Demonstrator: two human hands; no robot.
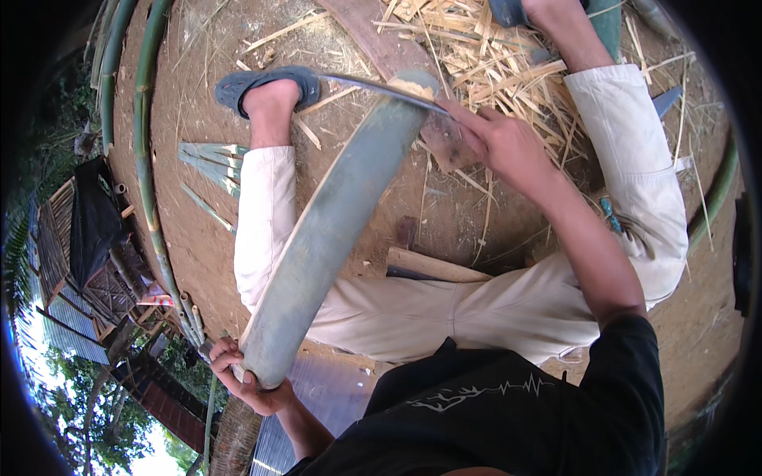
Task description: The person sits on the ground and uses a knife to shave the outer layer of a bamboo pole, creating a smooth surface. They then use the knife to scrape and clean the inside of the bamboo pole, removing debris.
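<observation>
My left hand (242, 374) grips the near end of a long green bamboo stalk (333, 230) that slants up across my left leg toward the ground ahead. My right hand (500, 141) is closed on the handle of a long curved blade (373, 83). The blade lies across the far cut end of the bamboo (413, 83). I sit with both legs in pale trousers spread apart, and the bamboo rests against my left trouser leg (266, 214).
A heap of pale bamboo shavings and splinters (484, 59) lies by my right foot. Long green bamboo poles (147, 143) run along the left. A wooden block (432, 268) sits between my legs. A grey sandal (262, 83) is on my left foot. Bare dirt surrounds me.
</observation>
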